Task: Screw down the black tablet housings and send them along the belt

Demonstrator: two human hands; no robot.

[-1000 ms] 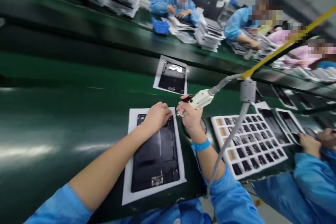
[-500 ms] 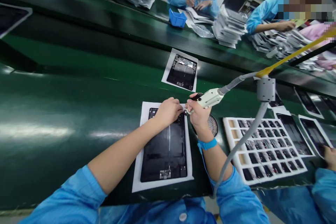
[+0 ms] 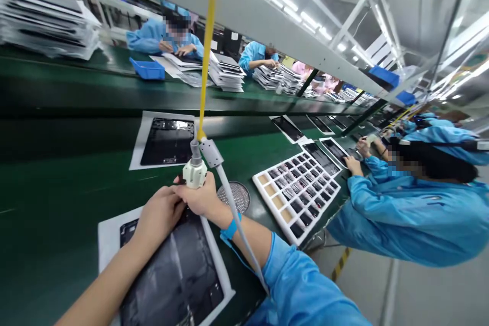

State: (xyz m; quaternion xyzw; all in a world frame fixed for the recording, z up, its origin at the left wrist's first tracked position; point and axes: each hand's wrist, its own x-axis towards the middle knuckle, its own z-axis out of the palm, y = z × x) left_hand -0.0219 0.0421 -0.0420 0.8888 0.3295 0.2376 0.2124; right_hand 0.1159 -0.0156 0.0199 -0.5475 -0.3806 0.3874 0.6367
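In the head view my right hand [image 3: 204, 197] is wrapped round a cream electric screwdriver [image 3: 194, 174] with a grey cable; its tip is hidden behind my fingers. Beside it, touching or nearly so, my left hand [image 3: 158, 214] has its fingers bent together at the top edge of an open black tablet housing [image 3: 175, 267]. What those fingers hold, if anything, does not show. The housing lies on a white sheet [image 3: 108, 239]. A blue wrist strap [image 3: 230, 227] circles my right wrist. A round perforated metal dish [image 3: 239, 197] rests just right of my right hand.
Beyond my hands lies another tablet housing [image 3: 166, 142] on a sheet. A white compartment tray [image 3: 263, 204] of small dark parts stands to the right. A co-worker [image 3: 412, 204] sits close on that side. The screwdriver's grey cable [image 3: 237, 219] hangs across my right forearm.
My view has swung to the right and up, bringing in the co-worker and ceiling lights. The screwdriver now looks more upright, and both hands stay at the housing's top edge.
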